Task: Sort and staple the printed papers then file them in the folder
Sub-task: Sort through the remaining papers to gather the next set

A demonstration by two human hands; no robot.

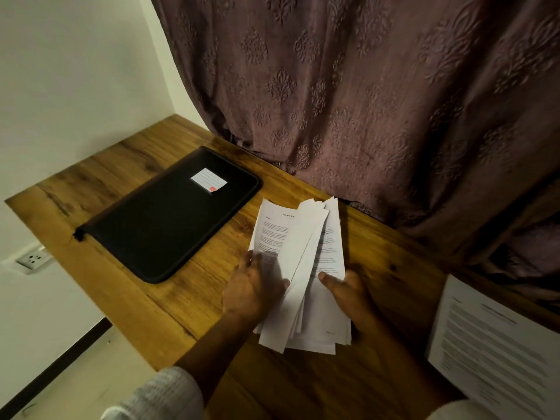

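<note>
— Where are the papers found?

— A fanned stack of white printed papers (303, 268) is held between both hands, just above the desk (121, 177). The left-most sheets are gripped by the left hand (251, 289). The rest are pinched by the right hand (348, 289), with its thumb pressed on the top page.

— Can the print be read?

— Hardly. The text is blurred, and the lower sheets are covered by one another.

— What is seen around the hands?

— Beyond the left hand, a flat black folder (169, 213) with rounded corners and a lined white label (209, 179) is laid on the wood grain. Right of the right hand, another printed sheet (491, 344) is cut off by the frame. Behind everything an embossed mauve curtain (363, 86) is hung.
</note>
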